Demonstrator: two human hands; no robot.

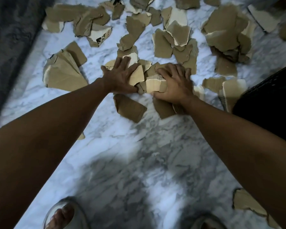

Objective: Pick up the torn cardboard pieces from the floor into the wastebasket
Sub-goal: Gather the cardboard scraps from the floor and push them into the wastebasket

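White-grey marble floor; dark grey fabric along left edge.

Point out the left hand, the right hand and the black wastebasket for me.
left hand (120, 76): head view, on the back of the hand.
right hand (175, 83): head view, on the back of the hand.
wastebasket (271, 100): head view, on its dark side at the right edge.

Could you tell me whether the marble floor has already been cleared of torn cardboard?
No, many torn brown cardboard pieces lie scattered across the white marble floor.

Tan-brown torn cardboard pieces, white grey-veined marble floor, black mesh wastebasket
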